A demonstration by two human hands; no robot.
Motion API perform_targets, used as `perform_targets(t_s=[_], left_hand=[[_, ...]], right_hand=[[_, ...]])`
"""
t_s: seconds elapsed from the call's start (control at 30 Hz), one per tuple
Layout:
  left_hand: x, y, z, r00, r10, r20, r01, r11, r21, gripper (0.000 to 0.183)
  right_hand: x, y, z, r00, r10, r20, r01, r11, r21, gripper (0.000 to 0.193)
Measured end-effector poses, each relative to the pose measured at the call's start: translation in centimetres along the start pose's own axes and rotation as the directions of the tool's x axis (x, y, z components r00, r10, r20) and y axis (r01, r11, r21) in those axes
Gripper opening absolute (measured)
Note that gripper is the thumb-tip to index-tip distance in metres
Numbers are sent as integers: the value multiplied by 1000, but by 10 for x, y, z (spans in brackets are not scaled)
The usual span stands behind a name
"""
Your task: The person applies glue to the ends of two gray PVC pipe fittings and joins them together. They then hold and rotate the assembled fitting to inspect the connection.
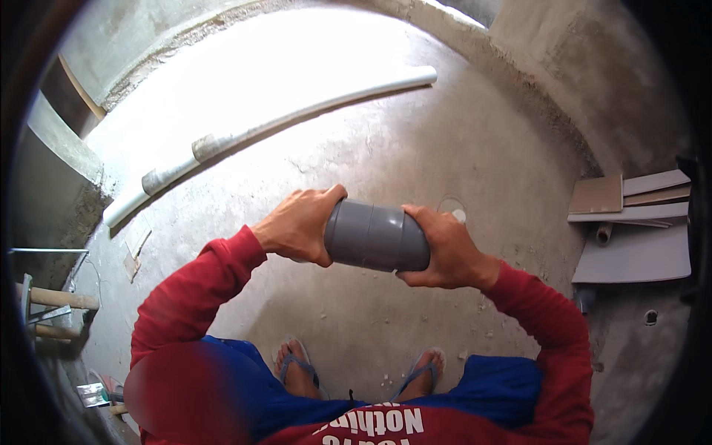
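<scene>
Between my two hands I hold a dark grey plastic pipe fitting (374,236), a short, thick cylinder with raised bands, lying sideways in the air above the floor. My left hand (302,225) is closed on its left end, thumb and fingers gripping the rim. Around the right end wraps my right hand (450,251), fingers on top and thumb at the lower edge. Both open ends of the fitting are hidden by my palms.
A long white pipe (297,119) with grey bands lies slantwise across the concrete floor (504,170). Tile pieces (630,252) lean at the right wall. Wooden poles (67,298) and a trowel-like tool (93,394) are at the left. My sandalled feet (300,367) are below.
</scene>
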State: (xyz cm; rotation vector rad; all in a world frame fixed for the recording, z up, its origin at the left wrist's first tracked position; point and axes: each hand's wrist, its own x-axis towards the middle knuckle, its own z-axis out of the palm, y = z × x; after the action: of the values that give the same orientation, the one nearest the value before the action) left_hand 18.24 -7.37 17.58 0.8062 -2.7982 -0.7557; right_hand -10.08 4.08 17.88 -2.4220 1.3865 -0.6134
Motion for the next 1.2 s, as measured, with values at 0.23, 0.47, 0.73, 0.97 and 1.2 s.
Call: perform_targets(t_s=[0.23,0.47,0.73,0.97,1.2], left_hand=[[20,-21,-14,998,-60,32,66,971,-231,88],[25,-10,2,996,-7,-83,4,999,-39,104],[31,9,22,981,-70,-181,85,993,80,93],[37,4,28,970,-70,-231,100,988,120,86],[37,6,29,981,-27,-191,49,993,111,83]], right_hand=[[23,24,-16,956,203,213,-269,895,354,92],[16,42,-22,880,324,346,-470,689,551,91],[11,54,-21,875,328,357,-481,674,561,94],[8,53,-18,921,258,291,-381,753,537,105],[-2,39,-12,938,279,205,-339,857,387,101]])
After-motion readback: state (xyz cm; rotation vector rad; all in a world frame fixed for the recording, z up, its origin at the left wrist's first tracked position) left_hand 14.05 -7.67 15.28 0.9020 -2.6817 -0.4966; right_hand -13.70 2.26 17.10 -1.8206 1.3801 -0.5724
